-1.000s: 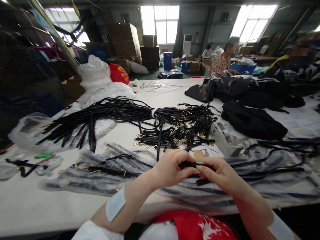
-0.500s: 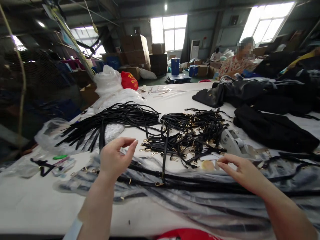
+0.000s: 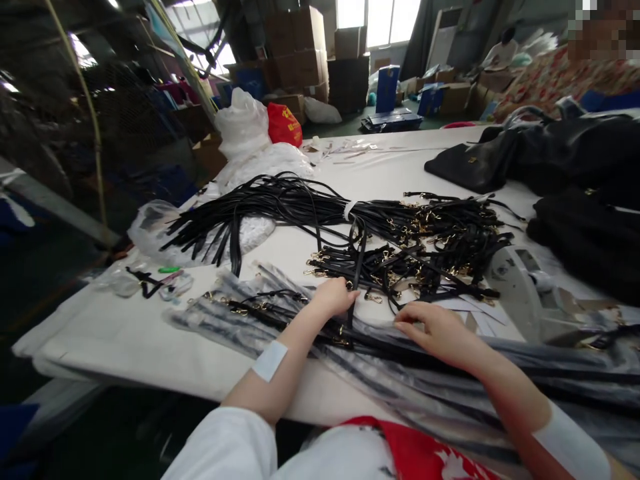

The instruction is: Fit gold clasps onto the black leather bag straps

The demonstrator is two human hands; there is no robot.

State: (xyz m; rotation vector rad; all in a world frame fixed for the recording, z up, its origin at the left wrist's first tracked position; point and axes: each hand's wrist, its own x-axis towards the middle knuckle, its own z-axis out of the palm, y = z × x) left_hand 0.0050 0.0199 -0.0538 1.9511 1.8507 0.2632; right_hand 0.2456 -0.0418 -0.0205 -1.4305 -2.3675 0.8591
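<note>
My left hand (image 3: 336,297) is at a black strap (image 3: 359,257) that hangs down across the pile, its fingers closed around it. To its right my right hand (image 3: 434,328) has thumb and fingertips pinched together beside a thin black strap end; what lies between them is too small to make out. Just beyond both hands is a heap of short black straps with gold clasps (image 3: 425,257). A long bundle of black straps (image 3: 280,200), bound by a white tie (image 3: 350,209), stretches to the left. Under my forearms lie long straps in clear plastic sleeves (image 3: 400,380).
A white tape dispenser (image 3: 520,287) stands right of the heap. Black bags (image 3: 470,163) lie at the right, near another person. Plastic wrap (image 3: 243,127) and a red bag (image 3: 284,125) are at the back left. A green object (image 3: 169,270) lies left.
My left hand has moved right to the hanging strap and closed on it. My right hand has come left, nearer to the left one. The view has tilted down and turned left.
</note>
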